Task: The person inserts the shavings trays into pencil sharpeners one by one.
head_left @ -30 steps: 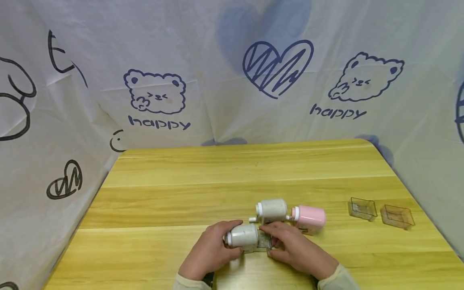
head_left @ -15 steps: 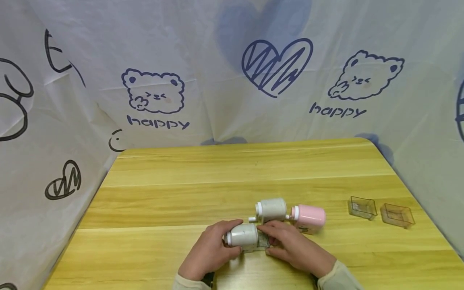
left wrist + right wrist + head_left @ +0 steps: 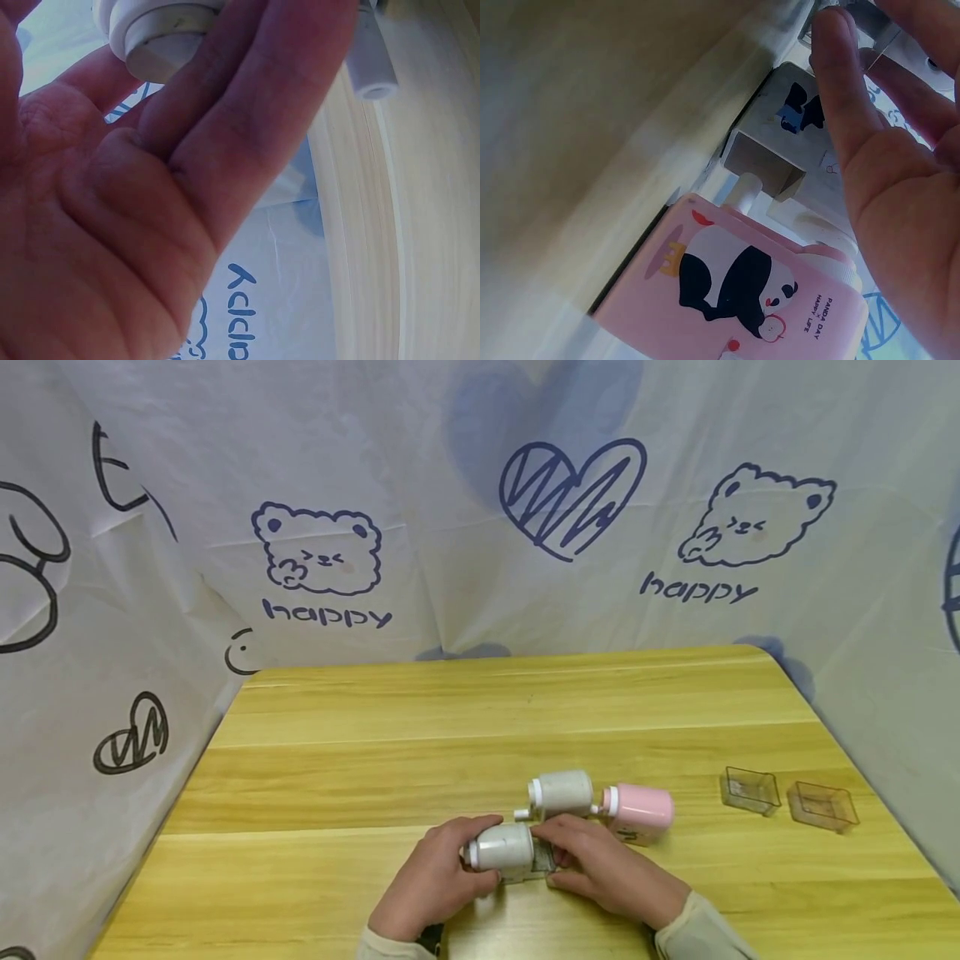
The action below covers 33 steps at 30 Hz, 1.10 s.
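A light grey crank pencil sharpener (image 3: 506, 847) lies between the fingers and thumb of my left hand (image 3: 429, 881), which grips its rounded body. On its right side my right hand (image 3: 600, 864) pinches a clear shavings drawer (image 3: 543, 857) at the sharpener's open end, partly inside it. Just behind sits a second grey sharpener (image 3: 564, 792), whose drawer opening shows empty in the right wrist view. A pink sharpener (image 3: 727, 277) with a panda print is beside it. In the left wrist view, the white round end (image 3: 161, 52) of a sharpener shows beyond the fingers.
Two more clear drawers, one greyish (image 3: 750, 792) and one brownish pink (image 3: 822, 807), lie at the right of the wooden table (image 3: 375, 735). A white printed cloth (image 3: 450, 527) hangs round the back and sides.
My right hand has edged left with the clear drawer, and less of the drawer shows outside the sharpener. My left hand keeps its grip in place.
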Each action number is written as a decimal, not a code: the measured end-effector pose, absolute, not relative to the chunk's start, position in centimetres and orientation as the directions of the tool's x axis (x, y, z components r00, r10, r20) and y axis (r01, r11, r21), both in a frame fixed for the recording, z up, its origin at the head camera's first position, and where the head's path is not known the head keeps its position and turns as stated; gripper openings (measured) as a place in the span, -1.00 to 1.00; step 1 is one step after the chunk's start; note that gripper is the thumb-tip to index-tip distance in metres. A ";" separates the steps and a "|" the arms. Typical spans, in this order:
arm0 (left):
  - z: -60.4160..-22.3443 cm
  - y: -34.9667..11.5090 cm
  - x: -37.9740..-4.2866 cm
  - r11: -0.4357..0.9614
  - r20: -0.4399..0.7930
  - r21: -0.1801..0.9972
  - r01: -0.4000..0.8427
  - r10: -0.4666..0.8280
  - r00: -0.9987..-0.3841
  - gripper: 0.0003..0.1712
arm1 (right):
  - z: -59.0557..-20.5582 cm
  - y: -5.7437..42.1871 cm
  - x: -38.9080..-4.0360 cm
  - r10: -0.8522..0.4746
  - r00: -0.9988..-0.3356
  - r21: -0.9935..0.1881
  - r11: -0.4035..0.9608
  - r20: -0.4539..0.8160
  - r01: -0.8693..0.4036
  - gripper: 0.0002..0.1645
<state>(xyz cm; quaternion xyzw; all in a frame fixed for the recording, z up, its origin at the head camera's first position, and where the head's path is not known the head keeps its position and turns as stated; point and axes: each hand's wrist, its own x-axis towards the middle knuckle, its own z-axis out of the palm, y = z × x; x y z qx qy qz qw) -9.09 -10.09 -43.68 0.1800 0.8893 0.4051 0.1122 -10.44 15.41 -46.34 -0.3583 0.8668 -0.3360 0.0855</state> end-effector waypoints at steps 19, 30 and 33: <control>-43.7 -10.1 -9.2 0.612 -0.041 0.754 0.238 0.406 -0.913 -0.34 | -46.1 15.2 -10.8 -0.681 -0.728 -0.620 0.538 0.077 -0.570 -0.35; -43.8 -10.0 -9.1 0.600 -0.050 0.767 0.228 0.410 -0.911 -0.34 | -45.7 15.0 -11.1 -0.702 -0.709 -0.558 0.563 0.066 -0.610 -0.37; -43.8 -10.0 -9.1 0.597 -0.048 0.768 0.229 0.411 -0.910 -0.35 | -45.7 14.9 -11.0 -0.698 -0.713 -0.565 0.564 0.064 -0.603 -0.37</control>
